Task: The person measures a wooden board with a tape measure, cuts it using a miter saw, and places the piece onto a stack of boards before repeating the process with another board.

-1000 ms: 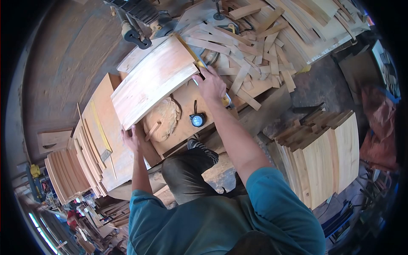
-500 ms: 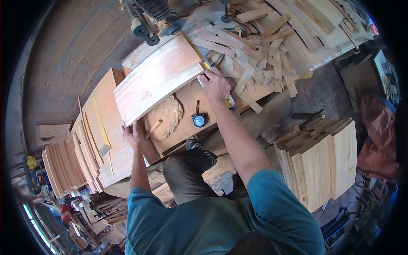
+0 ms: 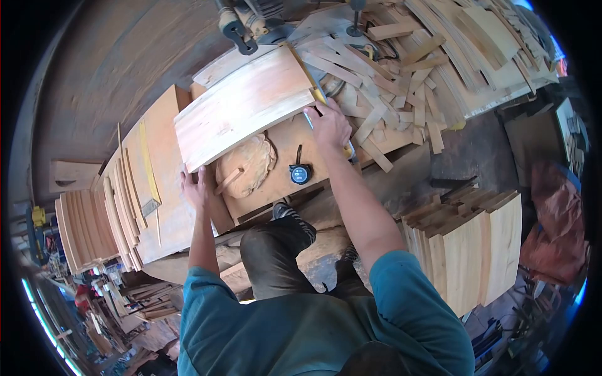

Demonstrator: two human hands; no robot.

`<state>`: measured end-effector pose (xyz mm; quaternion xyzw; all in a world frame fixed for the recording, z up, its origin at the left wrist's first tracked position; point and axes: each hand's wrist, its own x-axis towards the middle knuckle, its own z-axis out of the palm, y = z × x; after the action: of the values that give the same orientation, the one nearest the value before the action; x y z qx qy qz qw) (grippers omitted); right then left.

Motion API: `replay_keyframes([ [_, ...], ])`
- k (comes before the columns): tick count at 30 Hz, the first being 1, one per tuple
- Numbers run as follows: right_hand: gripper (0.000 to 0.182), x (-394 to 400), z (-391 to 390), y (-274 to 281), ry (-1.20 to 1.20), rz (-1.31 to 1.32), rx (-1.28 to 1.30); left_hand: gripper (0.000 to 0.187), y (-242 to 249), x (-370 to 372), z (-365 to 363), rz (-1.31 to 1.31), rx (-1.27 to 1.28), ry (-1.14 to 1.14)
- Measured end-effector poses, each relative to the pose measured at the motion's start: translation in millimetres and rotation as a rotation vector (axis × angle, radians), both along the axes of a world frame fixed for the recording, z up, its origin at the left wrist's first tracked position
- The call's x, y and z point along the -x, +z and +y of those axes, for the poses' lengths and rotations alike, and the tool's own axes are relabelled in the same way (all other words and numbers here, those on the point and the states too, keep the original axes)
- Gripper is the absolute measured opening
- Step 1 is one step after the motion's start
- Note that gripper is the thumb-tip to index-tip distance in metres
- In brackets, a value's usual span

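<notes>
A wide pale board (image 3: 241, 103) lies across the saw's work surface. My left hand (image 3: 195, 185) holds its near left corner, thumb at the edge. At the right end, my right hand (image 3: 330, 125) is closed around the board's near right corner, beside a yellow guide strip (image 3: 320, 96). Part of a thin light-coloured item shows by the right fingers; I cannot make out what it is. Below the board are a round carved wooden piece (image 3: 251, 166) and a blue-faced tape measure (image 3: 300, 173).
A power saw (image 3: 241, 31) stands above the board. Thin offcuts (image 3: 376, 122) are heaped to the right. Stacked boards (image 3: 467, 250) stand at the lower right, more boards (image 3: 88, 229) at the left. A yellow-handled square (image 3: 149, 166) lies left of the board.
The view has shifted slightly, so the board, saw and offcuts appear a little farther right. Both hands keep their places on the board.
</notes>
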<state>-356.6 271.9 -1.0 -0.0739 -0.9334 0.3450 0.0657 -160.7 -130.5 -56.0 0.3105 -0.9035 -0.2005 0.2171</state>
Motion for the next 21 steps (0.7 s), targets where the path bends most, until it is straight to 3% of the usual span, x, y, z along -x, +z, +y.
replay_keyframes([
  [7,0.038,-2,-3,9,0.029,-0.002,0.080,0.081,12,-1,10,-0.058,0.049,0.036],
  [9,0.040,1,-5,-9,-0.044,0.103,0.030,0.082,15,-3,26,0.038,0.038,0.100],
  [11,0.039,15,12,-6,0.052,0.131,0.105,0.086,27,9,42,0.156,0.419,0.029],
  [13,0.030,41,42,5,0.142,0.308,0.146,0.095,70,40,81,0.225,0.190,-0.376],
  [15,0.023,79,75,77,0.154,0.846,0.020,0.110,90,89,111,-0.078,0.233,-0.532],
  [16,0.018,99,85,139,0.237,1.052,0.073,0.110,103,107,122,-0.058,0.215,-0.513],
  [17,0.018,91,81,216,0.153,1.079,0.000,0.116,118,124,131,-0.207,0.285,-0.560],
  [18,0.019,109,82,269,0.165,1.131,0.152,0.122,128,139,133,-0.356,0.355,-0.606],
  [19,0.023,135,83,326,0.169,1.468,-0.003,0.122,129,151,129,-0.334,0.339,-0.595],
  [21,0.024,148,70,440,0.181,1.640,-0.179,0.130,124,165,123,-0.582,0.244,-0.559],
])
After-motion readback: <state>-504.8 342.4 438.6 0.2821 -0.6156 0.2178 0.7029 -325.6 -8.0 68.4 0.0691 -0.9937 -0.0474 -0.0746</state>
